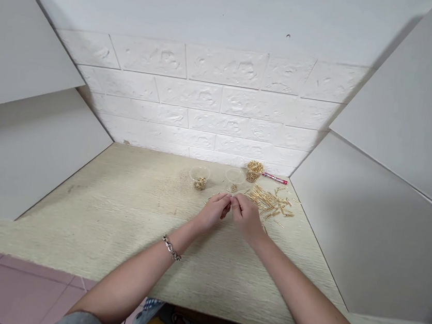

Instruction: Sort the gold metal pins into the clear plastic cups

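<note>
My left hand (214,211) and my right hand (245,216) meet fingertip to fingertip over the middle of the table. Both are closed in a pinch, and whatever sits between the fingers is hidden or too small to name. Just right of my right hand lies a loose pile of thin gold-coloured metal pins (270,199). Behind my hands stands a clear plastic cup (235,176) with a few small gold pieces at its bottom. To its left, another clear cup (199,172) holds more small gold pieces (200,183).
A third cup, heaped with gold pins (254,170), stands against the white brick-patterned wall (207,98). Beside it lies a red pen-like stick (275,178). Tiny specks (174,186) dot the wooden table (115,223). White panels (29,156) close off both sides.
</note>
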A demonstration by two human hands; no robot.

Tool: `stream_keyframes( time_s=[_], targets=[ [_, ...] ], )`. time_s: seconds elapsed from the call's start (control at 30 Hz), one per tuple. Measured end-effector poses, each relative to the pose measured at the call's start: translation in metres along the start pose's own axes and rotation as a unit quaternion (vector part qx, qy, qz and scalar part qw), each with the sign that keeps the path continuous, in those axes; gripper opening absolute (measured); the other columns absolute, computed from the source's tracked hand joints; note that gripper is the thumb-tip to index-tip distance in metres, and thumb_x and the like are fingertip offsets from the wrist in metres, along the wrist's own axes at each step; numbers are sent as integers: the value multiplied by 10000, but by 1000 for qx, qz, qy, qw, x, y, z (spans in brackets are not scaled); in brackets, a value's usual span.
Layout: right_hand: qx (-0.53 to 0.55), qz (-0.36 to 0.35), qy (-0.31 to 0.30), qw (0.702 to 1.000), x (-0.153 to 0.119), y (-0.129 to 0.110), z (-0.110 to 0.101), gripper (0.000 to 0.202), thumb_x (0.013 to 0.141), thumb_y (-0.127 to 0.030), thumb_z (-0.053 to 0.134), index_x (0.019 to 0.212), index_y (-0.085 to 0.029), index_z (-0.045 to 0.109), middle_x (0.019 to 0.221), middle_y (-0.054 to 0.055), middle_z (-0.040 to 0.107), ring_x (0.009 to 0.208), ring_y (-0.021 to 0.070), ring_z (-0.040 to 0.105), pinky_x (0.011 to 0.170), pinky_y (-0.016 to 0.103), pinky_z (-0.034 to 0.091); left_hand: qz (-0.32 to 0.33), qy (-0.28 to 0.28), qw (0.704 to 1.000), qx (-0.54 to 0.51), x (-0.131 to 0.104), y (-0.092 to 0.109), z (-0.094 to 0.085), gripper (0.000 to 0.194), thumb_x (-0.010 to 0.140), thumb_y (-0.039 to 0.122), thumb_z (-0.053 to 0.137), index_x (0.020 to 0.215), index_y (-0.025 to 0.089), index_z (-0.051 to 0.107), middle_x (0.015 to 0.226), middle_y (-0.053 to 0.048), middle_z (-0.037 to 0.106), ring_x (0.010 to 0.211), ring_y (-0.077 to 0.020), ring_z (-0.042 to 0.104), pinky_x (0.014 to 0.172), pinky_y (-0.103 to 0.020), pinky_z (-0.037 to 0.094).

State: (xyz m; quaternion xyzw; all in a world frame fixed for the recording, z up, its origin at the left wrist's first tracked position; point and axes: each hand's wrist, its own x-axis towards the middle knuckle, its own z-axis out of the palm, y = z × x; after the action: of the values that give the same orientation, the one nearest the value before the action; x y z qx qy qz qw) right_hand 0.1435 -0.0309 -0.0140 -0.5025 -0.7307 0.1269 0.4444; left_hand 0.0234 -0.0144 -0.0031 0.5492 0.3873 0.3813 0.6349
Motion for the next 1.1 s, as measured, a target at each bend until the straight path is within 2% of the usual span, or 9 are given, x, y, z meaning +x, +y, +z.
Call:
stream_keyframes(
  time_s=[0.27, 0.43, 1.1],
  targets=[
    [20, -26, -30, 999, 3, 6, 1, 199, 875, -245, 345, 713, -204, 451, 679, 11, 503, 638, 146, 468, 610, 258, 346, 41, 38, 994, 89, 4, 2, -5, 315, 809, 399, 370, 586, 176, 371, 513, 51, 347, 488, -79, 320, 500, -235, 285],
    [18, -15, -41, 999, 4, 7, 0, 141, 852, -207, 386, 793, -196, 514, 759, 34, 561, 709, 161, 503, 655, 272, 370, 58, 57, 986, 148, 8, -2, -9, 327, 816, 397, 359, 576, 176, 382, 523, 44, 370, 514, -91, 343, 524, -242, 299],
    [6, -2, -15, 1000, 1, 6, 2, 115, 801, -196, 449, 804, -190, 564, 753, 33, 595, 680, 153, 530, 650, 275, 404, 68, 70, 974, 204, 8, -3, -10, 334, 832, 390, 336, 578, 177, 378, 531, 42, 380, 544, -100, 363, 554, -245, 313]
  ],
)
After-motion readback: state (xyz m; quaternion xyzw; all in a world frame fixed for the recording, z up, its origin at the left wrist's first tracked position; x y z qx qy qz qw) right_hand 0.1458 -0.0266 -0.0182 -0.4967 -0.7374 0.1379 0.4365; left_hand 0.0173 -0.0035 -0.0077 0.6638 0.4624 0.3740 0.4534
